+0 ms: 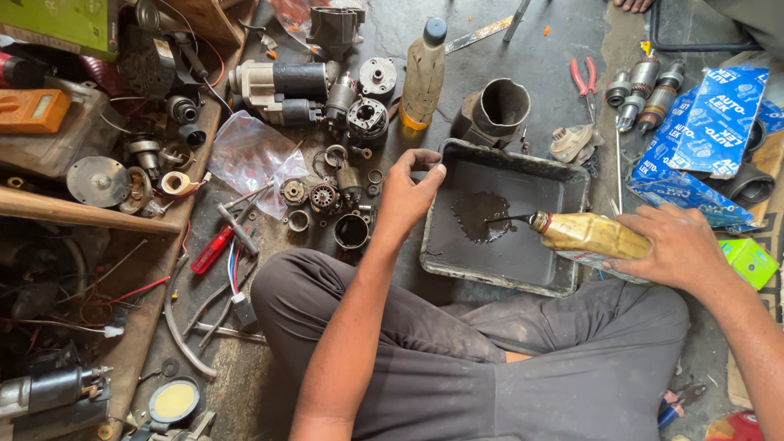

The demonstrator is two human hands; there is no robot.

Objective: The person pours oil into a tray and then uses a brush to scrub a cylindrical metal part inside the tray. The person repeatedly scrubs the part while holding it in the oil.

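Over the tray: right hand clamped round a gold bottle, tipped on its side, mouth pointing away from the grip.
Stream: thin dark liquid runs from the bottle mouth into a dark puddle on the tray floor.
Tray: grey, shallow, on the floor just beyond the person's crossed legs.
Left hand: at the tray's near-left corner, fingers loosely curled, thumb and forefinger apart, holding nothing I can make out.
Beyond the left grip: a plastic bottle and a metal sleeve.
Beyond the right grip: red pliers, blue boxes.
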